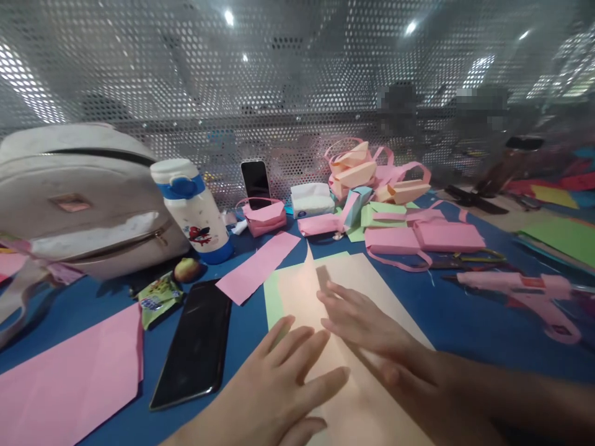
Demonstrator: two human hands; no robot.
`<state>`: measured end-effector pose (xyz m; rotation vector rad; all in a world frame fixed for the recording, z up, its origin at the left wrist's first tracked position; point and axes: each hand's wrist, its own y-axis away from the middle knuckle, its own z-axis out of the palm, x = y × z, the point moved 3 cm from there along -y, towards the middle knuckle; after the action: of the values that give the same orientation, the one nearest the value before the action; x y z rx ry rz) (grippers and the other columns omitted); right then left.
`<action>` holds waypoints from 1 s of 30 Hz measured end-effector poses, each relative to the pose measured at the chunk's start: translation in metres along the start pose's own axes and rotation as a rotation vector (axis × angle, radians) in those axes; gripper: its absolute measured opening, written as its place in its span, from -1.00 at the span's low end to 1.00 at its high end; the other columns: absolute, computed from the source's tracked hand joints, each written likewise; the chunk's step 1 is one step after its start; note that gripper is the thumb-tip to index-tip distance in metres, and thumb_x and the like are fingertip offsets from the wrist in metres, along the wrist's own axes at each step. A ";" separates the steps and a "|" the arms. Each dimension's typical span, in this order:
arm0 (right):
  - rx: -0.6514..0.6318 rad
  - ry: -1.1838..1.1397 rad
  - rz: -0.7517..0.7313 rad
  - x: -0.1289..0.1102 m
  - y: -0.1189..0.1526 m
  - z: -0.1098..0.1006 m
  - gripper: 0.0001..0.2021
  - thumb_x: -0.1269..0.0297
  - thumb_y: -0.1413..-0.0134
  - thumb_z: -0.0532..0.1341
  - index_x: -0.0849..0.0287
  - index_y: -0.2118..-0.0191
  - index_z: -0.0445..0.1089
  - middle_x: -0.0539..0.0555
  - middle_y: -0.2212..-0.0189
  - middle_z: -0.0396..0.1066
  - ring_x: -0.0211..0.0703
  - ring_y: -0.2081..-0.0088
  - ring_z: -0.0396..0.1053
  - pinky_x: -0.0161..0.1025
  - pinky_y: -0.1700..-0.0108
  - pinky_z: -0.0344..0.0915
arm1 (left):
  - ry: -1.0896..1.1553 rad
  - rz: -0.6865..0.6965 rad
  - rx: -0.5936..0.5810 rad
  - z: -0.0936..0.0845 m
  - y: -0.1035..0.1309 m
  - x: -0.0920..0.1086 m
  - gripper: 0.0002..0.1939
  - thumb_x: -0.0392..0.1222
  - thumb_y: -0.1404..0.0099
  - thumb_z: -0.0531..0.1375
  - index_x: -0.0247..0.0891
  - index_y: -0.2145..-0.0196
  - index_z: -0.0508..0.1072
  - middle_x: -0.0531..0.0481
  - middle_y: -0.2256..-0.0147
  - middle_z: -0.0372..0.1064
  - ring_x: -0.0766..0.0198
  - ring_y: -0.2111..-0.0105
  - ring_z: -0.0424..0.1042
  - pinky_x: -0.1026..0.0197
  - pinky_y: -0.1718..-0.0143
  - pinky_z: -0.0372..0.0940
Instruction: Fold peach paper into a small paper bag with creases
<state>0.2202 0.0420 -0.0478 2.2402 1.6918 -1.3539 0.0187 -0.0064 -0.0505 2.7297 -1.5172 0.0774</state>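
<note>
A cream paper sheet [367, 396] lies before me with a fold standing up along its length. My left hand [283, 378] rests on its left part, fingers spread. My right hand [372, 328] is against the right side of the raised fold, its fingers stretched out and pointing left. Part of a light green sheet [272, 300] shows under the cream paper at the left. Just beyond the fold's far end lies a pink paper strip [258, 266].
A black phone [195, 347], pink sheets [69, 378] and a snack packet [159, 299] lie left. A bottle [193, 210] and a backpack [83, 198] stand behind. Small paper bags [390, 238] fill the back; a pink glue gun [525, 291] lies right.
</note>
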 end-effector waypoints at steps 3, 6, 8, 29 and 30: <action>0.042 0.056 -0.013 0.006 0.001 0.001 -0.43 -0.11 -0.38 -0.16 -0.07 -0.39 0.01 0.03 -0.43 -0.16 0.11 -0.43 -0.29 0.14 -0.38 -0.33 | -0.059 0.035 0.094 0.008 0.001 -0.003 -0.43 0.16 -0.45 -0.02 -0.03 -0.33 0.10 -0.22 -0.20 0.23 -0.12 -0.14 0.25 -0.36 -0.14 0.14; 0.079 0.129 -0.061 0.010 0.002 0.000 -0.46 -0.05 -0.39 -0.15 -0.08 -0.39 0.01 -0.03 -0.43 -0.16 0.07 -0.43 -0.30 0.11 -0.38 -0.27 | -0.075 0.037 0.153 0.016 0.004 -0.005 -0.42 0.19 -0.46 -0.07 0.00 -0.35 0.06 -0.22 -0.22 0.20 -0.11 -0.16 0.24 -0.35 -0.15 0.12; 0.117 0.136 -0.051 0.011 0.003 -0.001 -0.47 -0.04 -0.40 -0.18 -0.08 -0.38 0.03 -0.06 -0.43 -0.16 0.06 -0.43 -0.28 0.09 -0.39 -0.24 | -0.047 0.034 0.159 0.016 0.005 -0.005 -0.44 0.16 -0.48 -0.08 -0.01 -0.35 0.08 -0.23 -0.21 0.22 -0.10 -0.16 0.24 -0.35 -0.15 0.12; 0.247 -0.182 0.193 0.010 0.001 -0.003 -0.40 -0.19 -0.33 -0.12 -0.08 -0.36 0.11 -0.03 -0.42 -0.10 0.05 -0.43 -0.31 0.11 -0.40 -0.36 | 0.009 -0.027 0.013 -0.004 0.005 0.004 -0.45 -0.04 -0.43 0.07 0.01 -0.33 0.09 -0.26 -0.34 0.00 -0.18 -0.20 0.19 -0.39 -0.20 0.04; 0.229 -0.165 0.176 0.009 0.000 -0.004 -0.39 -0.20 -0.33 -0.13 -0.07 -0.37 0.07 -0.02 -0.42 -0.10 0.04 -0.43 -0.31 0.11 -0.40 -0.38 | 0.001 -0.025 0.025 -0.005 0.005 0.004 -0.46 -0.04 -0.43 0.08 0.00 -0.32 0.11 -0.26 -0.33 0.02 -0.17 -0.19 0.20 -0.38 -0.20 0.04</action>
<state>0.2225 0.0508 -0.0509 2.2499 1.3148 -1.7084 0.0168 -0.0124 -0.0451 2.7666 -1.4910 0.0980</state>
